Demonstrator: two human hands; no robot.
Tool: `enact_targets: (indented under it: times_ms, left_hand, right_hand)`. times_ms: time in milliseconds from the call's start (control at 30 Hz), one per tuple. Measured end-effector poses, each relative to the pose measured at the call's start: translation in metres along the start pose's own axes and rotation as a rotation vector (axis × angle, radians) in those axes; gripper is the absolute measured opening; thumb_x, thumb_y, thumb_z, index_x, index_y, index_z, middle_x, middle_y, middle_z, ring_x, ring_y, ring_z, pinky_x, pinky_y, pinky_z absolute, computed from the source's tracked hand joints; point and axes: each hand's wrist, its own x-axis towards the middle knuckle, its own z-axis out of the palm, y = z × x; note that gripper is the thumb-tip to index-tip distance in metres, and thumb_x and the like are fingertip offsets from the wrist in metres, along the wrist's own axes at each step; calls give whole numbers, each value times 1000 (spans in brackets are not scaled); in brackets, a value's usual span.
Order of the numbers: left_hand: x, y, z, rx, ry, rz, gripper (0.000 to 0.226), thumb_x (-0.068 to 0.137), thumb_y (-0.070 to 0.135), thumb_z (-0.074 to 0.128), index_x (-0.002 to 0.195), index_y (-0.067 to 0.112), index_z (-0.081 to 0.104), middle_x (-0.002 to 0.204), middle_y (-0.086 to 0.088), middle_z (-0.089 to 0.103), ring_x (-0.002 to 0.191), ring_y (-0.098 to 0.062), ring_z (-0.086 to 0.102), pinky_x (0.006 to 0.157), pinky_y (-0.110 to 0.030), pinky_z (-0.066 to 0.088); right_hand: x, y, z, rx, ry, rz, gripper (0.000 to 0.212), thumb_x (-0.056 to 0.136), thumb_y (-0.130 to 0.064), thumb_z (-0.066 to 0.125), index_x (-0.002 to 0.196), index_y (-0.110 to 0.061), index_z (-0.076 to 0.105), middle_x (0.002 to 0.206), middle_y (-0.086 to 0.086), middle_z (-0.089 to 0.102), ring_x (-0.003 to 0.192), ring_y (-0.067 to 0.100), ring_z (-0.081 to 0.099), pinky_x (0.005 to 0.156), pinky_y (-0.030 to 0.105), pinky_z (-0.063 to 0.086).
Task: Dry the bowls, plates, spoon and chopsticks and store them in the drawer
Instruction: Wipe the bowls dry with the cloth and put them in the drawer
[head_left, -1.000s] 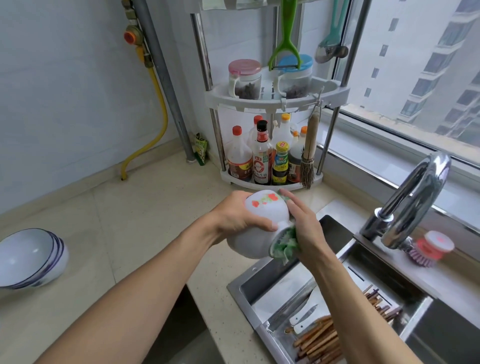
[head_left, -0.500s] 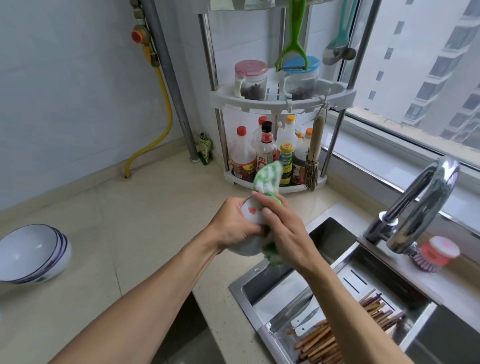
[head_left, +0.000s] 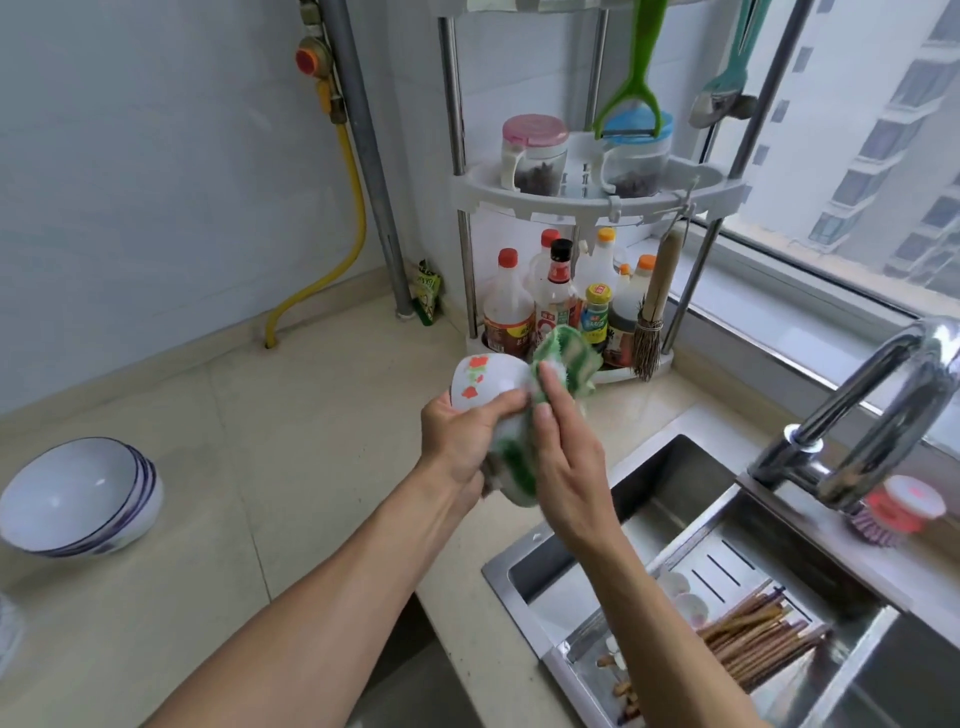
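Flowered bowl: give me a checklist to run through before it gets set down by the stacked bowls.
1. Left hand grips the flowered bowl: ok.
2. Right hand presses the green cloth on the bowl: ok.
3. Bowl fully dry: cannot tell.
4. Bare counter beside the stacked bowls: ok.
5. Chopsticks dried: not ok, they lie in the sink tray.
6. Drawer open: cannot tell.
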Motion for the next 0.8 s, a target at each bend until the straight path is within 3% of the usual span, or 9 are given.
enact_targets:
  times_ms: [67, 167, 267, 367, 500, 600, 667, 733, 800]
  left_hand:
    - [-3, 0, 0, 50, 0, -14, 31, 70, 9, 87, 90, 18, 66, 92, -9, 74, 78, -30, 71, 59, -48, 61]
    - [1, 2, 1, 49, 37, -8, 35, 67, 14, 89, 92, 18, 65, 93, -7, 73, 82, -29, 71, 61, -42, 60]
    - [2, -3, 1, 85, 34, -1, 34, 66, 14, 90, 89, 18, 65, 92, -7, 73, 84, -30, 71, 69, -44, 62]
    - [-3, -13, 4, 134, 12, -20, 34, 67, 16, 90, 88, 19, 63, 94, -5, 71, 83, -27, 70, 66, -41, 61]
    - [9, -8, 5, 90, 80, -14, 36, 65, 18, 91, 89, 18, 65, 97, -10, 72, 84, -30, 70, 67, -40, 61]
    - [9, -4, 3, 146, 16, -10, 37, 66, 18, 91, 91, 19, 63, 101, -8, 71, 87, -30, 69, 66, -39, 59]
    - [6, -4, 4, 170, -11, 2, 40, 67, 18, 90, 96, 19, 62, 101, -5, 70, 86, -27, 68, 63, -36, 57]
    - [8, -1, 6, 160, 24, 14, 44, 65, 19, 91, 100, 17, 64, 99, -6, 70, 85, -27, 69, 62, -36, 57]
    - [13, 2, 7, 149, 53, 24, 41, 62, 17, 92, 93, 16, 65, 96, -8, 72, 84, -29, 70, 68, -41, 60]
  right_hand:
    - [10, 1, -3, 15, 14, 73, 50, 100, -42, 40, 149, -33, 42, 152, -6, 42, 137, 14, 46, 113, 47, 42]
    - [-4, 2, -2, 14, 20, 42, 44, 103, -31, 42, 147, -31, 46, 148, -10, 46, 135, 8, 47, 114, 41, 41]
    - [-11, 8, -9, -26, -35, 48, 43, 98, -40, 41, 141, -45, 45, 151, -12, 45, 137, 4, 44, 116, 38, 37]
    - [3, 10, -23, -51, 5, 126, 41, 106, -33, 39, 147, -34, 43, 153, -7, 44, 138, 7, 43, 118, 40, 36]
    - [-22, 4, -12, -16, -80, 36, 37, 101, -30, 43, 135, -44, 49, 142, -15, 52, 131, 2, 50, 107, 28, 44]
    - [-9, 3, -21, -59, -61, 73, 36, 107, -26, 38, 139, -43, 44, 126, -10, 58, 110, -7, 59, 96, 20, 50]
    - [6, 1, -26, -16, -2, 111, 39, 109, -23, 36, 145, -34, 45, 134, -4, 56, 116, 0, 58, 105, 32, 49]
    - [-2, 2, -21, 0, -37, 76, 40, 106, -32, 38, 145, -40, 45, 139, -4, 52, 121, 13, 57, 104, 44, 50]
    - [-19, 2, -12, -23, -112, 21, 42, 100, -43, 38, 140, -55, 41, 132, -10, 51, 114, 9, 58, 93, 34, 53]
